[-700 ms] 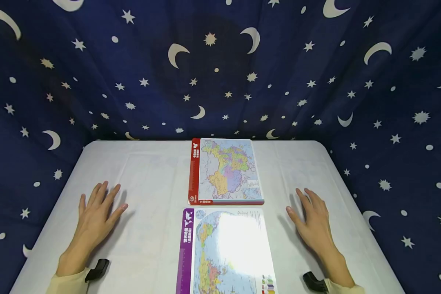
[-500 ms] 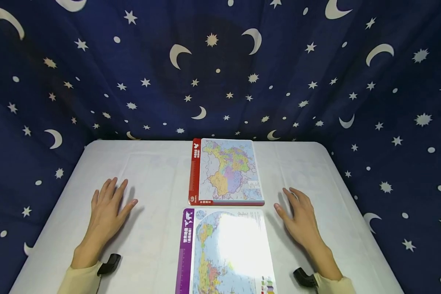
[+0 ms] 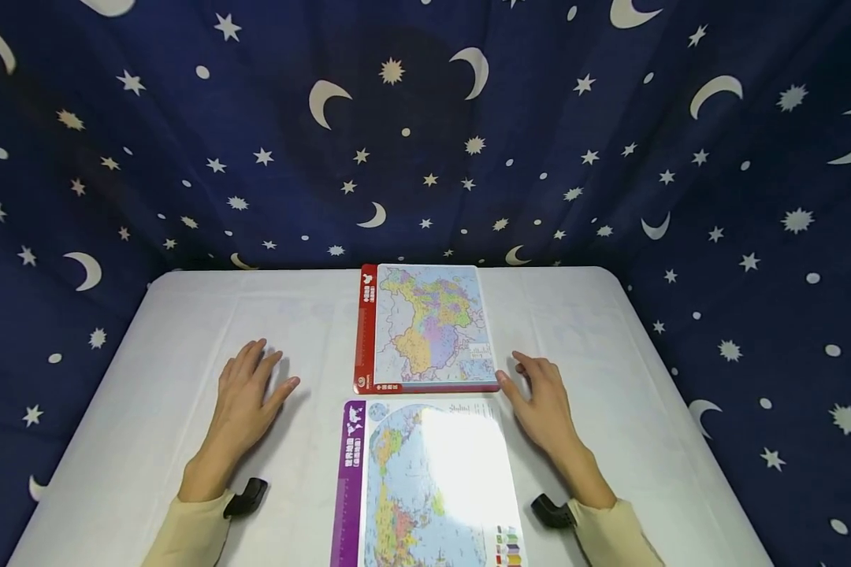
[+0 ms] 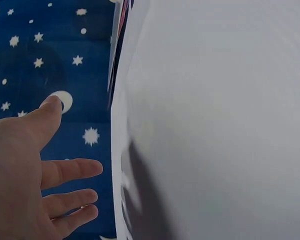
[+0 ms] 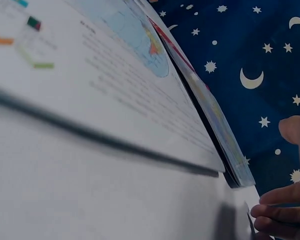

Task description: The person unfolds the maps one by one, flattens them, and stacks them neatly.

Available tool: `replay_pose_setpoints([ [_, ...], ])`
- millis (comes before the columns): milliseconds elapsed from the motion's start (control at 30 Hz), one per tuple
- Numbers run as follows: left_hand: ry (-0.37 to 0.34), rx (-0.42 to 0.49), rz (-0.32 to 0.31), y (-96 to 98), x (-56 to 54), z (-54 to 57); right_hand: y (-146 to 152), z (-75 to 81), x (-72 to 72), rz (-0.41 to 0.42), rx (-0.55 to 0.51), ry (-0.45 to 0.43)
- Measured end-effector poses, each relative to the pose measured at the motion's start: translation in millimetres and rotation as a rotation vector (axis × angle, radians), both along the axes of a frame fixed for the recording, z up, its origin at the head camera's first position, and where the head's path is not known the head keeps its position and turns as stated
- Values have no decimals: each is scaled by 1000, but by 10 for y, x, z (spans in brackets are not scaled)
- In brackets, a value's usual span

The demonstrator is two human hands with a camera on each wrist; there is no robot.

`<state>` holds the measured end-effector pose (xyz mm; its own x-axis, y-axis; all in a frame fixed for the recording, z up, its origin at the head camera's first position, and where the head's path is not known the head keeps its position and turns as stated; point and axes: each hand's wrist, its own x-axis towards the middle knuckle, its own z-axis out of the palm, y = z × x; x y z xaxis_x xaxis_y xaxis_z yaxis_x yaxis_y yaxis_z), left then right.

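Note:
Two map boards lie one behind the other in the head view. The far one, a red-edged map of China (image 3: 432, 331), has visible thickness along its front edge. Nearer sits a purple-edged world map (image 3: 390, 472) with a bright glare on its right half; its lower end is cut off by the frame. My left hand (image 3: 244, 402) hovers left of the boards, fingers spread and holding nothing. On the other side, my right hand (image 3: 544, 405) has its thumb right at the front right corner of the red-edged map, fingers loosely bent. The right wrist view shows its fingers (image 5: 280, 212) beyond both boards' edges.
A white-covered table (image 3: 305, 315) bears both boards. Dark blue cloth (image 3: 425, 110) with moons and stars hangs around its back and sides. Each wrist carries a black camera mount, such as the left mount (image 3: 246, 498) at the sleeve.
Both hands have moved inward toward the map boards, the right thumb now reaching the red-edged map's corner. The boards keep their places on the table; the head view has shifted slightly.

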<state>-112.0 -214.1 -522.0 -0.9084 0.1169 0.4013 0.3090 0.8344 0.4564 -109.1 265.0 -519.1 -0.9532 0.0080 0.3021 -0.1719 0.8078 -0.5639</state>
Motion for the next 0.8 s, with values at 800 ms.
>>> replay_pose_setpoints([
  [800,-147,83,-11,789,-178,-9,-126,-44,-101,14,-79,-20],
])
